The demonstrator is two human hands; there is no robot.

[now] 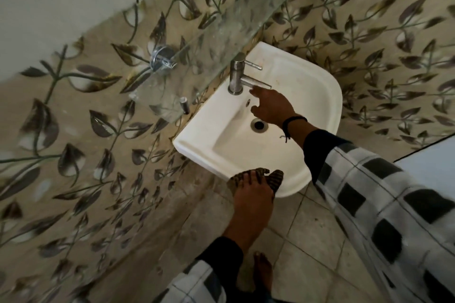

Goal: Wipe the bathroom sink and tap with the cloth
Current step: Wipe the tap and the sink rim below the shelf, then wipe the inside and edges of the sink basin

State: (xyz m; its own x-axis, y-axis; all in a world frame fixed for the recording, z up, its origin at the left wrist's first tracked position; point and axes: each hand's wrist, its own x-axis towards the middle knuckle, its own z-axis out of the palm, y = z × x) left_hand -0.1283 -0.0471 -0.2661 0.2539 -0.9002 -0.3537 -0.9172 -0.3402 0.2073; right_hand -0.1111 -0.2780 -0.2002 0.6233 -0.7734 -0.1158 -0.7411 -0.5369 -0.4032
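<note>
A white wall-mounted sink [307, 86] fills the middle of the head view, its drain [259, 125] near the centre. A steel tap [236, 76] stands at its back rim, spout pointing over the basin. My left hand [251, 194] presses a dark striped cloth [272, 178] onto the sink's front rim, fingers lying over the cloth. My right hand [270, 107] hovers in the basin just under the tap's spout, fingers loosely spread and holding nothing. A black band circles that wrist.
A glass shelf [221, 32] on chrome brackets [161, 58] juts from the leaf-patterned tiled wall just above the tap. Grey floor tiles [307, 241] lie below the sink, with my bare foot [263, 270] on them. A pale surface [428, 162] shows at the right edge.
</note>
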